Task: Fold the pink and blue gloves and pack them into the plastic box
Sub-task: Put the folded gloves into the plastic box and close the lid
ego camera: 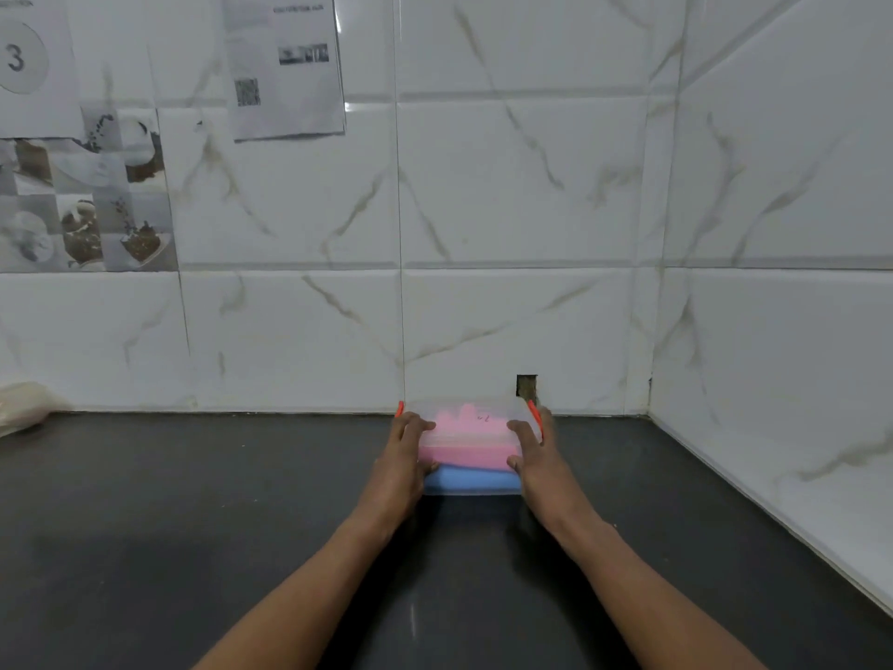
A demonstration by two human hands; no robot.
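A clear plastic box (471,409) with red side clips stands on the dark counter against the tiled wall. Pink glove fabric (466,442) fills most of it, and blue glove fabric (471,478) shows along its near side. A clear lid seems to lie over the top. My left hand (406,452) grips the box's left end, fingers over the top and thumb at the front. My right hand (531,452) grips the right end the same way. The red clips (399,408) stand raised at both ends.
The dark counter (241,524) runs left and toward me. White marble-look tiled walls meet in a corner at the right. A small square hole (526,385) is in the wall just behind the box. A pale bag (21,408) lies at the far left. Papers hang on the wall.
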